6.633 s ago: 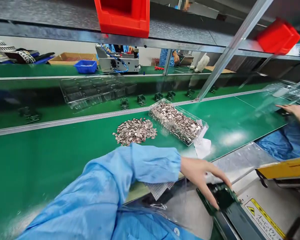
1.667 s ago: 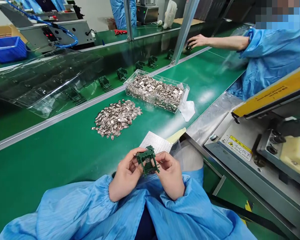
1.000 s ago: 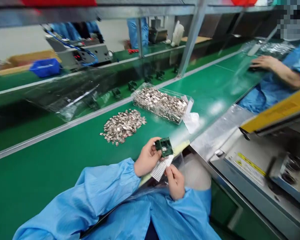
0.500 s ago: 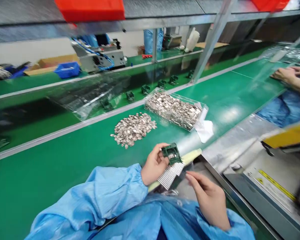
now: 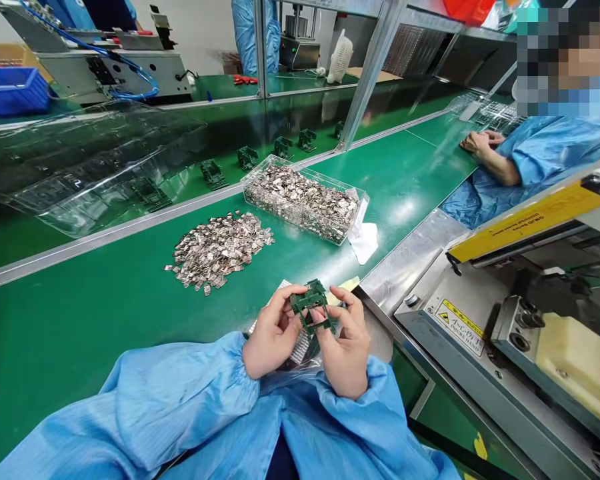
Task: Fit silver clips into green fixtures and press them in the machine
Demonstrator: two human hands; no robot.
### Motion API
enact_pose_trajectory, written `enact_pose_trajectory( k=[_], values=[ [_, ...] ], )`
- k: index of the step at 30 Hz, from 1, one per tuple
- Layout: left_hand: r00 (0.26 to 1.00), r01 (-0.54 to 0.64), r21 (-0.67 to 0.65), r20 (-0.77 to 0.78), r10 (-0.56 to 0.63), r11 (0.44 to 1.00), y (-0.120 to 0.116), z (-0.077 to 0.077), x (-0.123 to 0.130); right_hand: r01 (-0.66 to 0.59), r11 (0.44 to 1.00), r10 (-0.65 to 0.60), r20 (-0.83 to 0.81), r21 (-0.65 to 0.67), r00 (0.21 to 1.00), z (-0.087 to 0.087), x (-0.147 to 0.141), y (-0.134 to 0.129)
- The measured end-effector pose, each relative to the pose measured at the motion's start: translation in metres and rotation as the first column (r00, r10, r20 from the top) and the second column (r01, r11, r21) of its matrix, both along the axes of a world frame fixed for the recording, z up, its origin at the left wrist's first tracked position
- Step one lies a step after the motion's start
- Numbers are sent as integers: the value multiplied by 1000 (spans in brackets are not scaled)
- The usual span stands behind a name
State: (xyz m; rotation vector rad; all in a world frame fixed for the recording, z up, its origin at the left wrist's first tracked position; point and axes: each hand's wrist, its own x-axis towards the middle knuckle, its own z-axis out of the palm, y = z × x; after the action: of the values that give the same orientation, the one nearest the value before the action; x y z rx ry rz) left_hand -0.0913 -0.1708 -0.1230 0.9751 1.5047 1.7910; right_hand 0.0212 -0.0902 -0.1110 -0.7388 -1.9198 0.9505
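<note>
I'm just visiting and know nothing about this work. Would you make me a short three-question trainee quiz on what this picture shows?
1. True or false: both hands hold the green part.
2. The loose pile of metal pieces lies: A) inside the clear box; B) on the green table, left of the box; C) on the machine.
3. Fill in: the cloth beside the box is ____.

Key:
1. True: left hand and right hand both pinch it.
2. B.
3. White.
</note>
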Motion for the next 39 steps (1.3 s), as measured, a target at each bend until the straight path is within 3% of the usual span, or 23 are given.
enact_pose_trajectory(
  k=[14, 26, 30, 35, 37, 39],
  values=[
    [975, -44, -70, -221, 28, 997, -5, 1, 4, 57, 998, -56, -23, 11, 998, -1, -12, -13],
    [986, -99, -66, -138, 89, 993, -5, -2, 7, 65, 991, -77, -101, -116, 992, -14, -22, -18],
    [986, -104, -68, -135, 95, 992, -7, -3, 8, -9, 958, -35, -149, -287, 988, -12, -22, -15],
    [995, -53, -57, -83, 48, 997, -5, -1, 4, -163, 838, 13, -279, -521, 960, -15, -21, -6],
    [999, -20, -53, -48, 18, 998, -4, 1, -1, -222, 828, 79, -284, -516, 955, -12, -16, 3],
    [999, 26, -67, -29, -28, 997, -4, 5, -7, -307, 855, 234, -216, -419, 948, -3, -9, 13]
  ],
)
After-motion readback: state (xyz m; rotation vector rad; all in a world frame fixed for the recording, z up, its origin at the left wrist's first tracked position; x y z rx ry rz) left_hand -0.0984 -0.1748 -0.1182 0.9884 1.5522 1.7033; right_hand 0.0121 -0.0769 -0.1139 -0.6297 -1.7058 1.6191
